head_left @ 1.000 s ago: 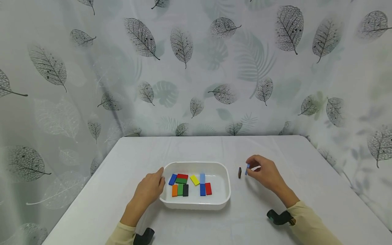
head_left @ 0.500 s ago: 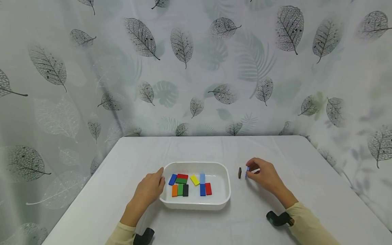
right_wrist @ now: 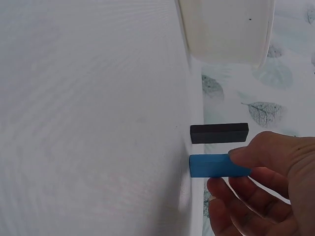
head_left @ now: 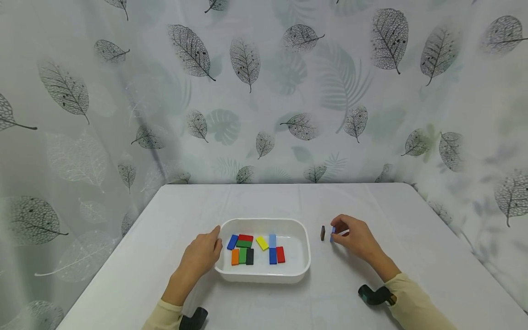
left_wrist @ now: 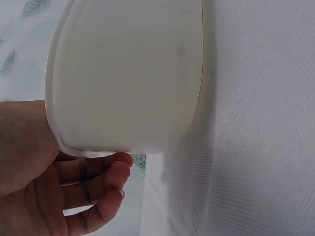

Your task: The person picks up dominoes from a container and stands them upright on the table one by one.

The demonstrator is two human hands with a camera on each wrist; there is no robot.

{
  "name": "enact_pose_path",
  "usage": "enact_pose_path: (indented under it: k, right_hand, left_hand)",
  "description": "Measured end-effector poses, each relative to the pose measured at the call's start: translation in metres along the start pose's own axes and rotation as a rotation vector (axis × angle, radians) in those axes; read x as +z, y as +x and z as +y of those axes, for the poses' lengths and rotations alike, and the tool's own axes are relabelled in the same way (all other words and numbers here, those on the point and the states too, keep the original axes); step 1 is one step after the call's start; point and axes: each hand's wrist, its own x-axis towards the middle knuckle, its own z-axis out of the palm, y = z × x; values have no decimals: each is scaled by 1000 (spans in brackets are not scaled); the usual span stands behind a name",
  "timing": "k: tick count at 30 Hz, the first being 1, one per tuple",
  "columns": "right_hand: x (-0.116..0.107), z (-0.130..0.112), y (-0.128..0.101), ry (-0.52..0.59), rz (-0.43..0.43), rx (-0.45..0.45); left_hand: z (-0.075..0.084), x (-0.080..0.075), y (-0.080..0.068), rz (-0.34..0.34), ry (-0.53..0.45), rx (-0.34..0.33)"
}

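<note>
Between right thumb and fingers my right hand (head_left: 355, 238) pinches a blue domino block (right_wrist: 211, 166) by its upper end. It stands upright, its lower end at the tabletop. Beside it, a small gap away on the tray's side, a black domino block (right_wrist: 219, 133) stands on end by itself. My left hand (head_left: 200, 254) holds the left end of a white tray (left_wrist: 128, 73), fingers curled at its rim. Inside the tray lie flat coloured blocks, among them a yellow block (head_left: 262, 243), an orange block (head_left: 235, 256) and a light blue block (head_left: 272, 240).
The white-covered table (head_left: 264, 305) runs back to a leaf-patterned curtain (head_left: 264, 91). Each wrist carries a black camera mount, such as the right wrist's mount (head_left: 373, 294). The tray's right wall lies just left of the two standing blocks.
My right hand has lowered the blue domino block slightly, bringing it from tilted to upright next to the black one. The left hand and tray have stayed put.
</note>
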Motion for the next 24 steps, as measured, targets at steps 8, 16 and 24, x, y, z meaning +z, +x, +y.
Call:
enact_pose_path:
  k: [8,16,24]
  right_hand:
    - [1,1,0,-15,-13,-17]
    - [-1,0,1,-35,-19,-21]
    - [-13,-21,2,-76,12,-58]
  left_hand:
    - [0,0,0,5,-4,0]
    - [0,1,0,9,-5,0]
    - [0,0,-1,10,1,9]
